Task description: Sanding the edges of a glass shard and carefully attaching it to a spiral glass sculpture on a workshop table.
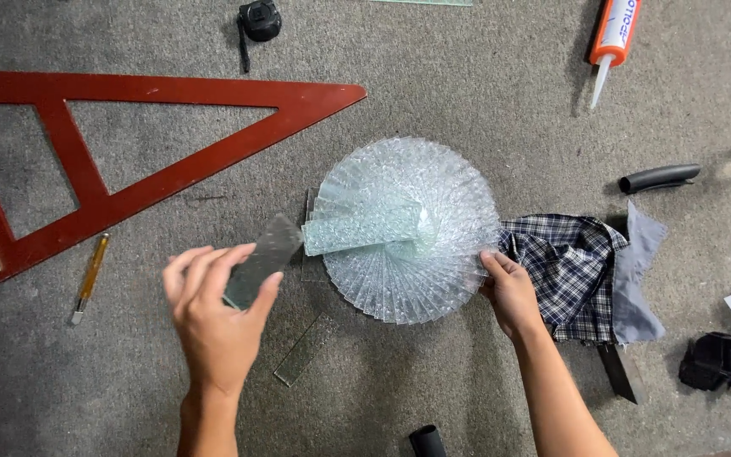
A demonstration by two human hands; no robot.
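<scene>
— What is being held over the grey counter [467, 101]?

— A textured glass strip [262, 260] is being gripped by the left hand [217, 317], its fingers [213, 269] closed around the strip's lower end. The strip is being held tilted, just left of the glass fan [412, 233].

— And the fan itself?

— A round spiral of stacked glass strips is being steadied at its right edge by the right hand [511, 294]; its fingers are bent and are touching the rim, but nothing is being grasped. The fan is lying mid-counter, touching a plaid cloth [568, 267] on its right.

— What else is being shown?

— A loose strip [299, 351] is lying flat below the fan. A red triangle [129, 161] and a pencil [89, 278] are lying well to the left, a sealant tube [612, 42] at top right.
</scene>
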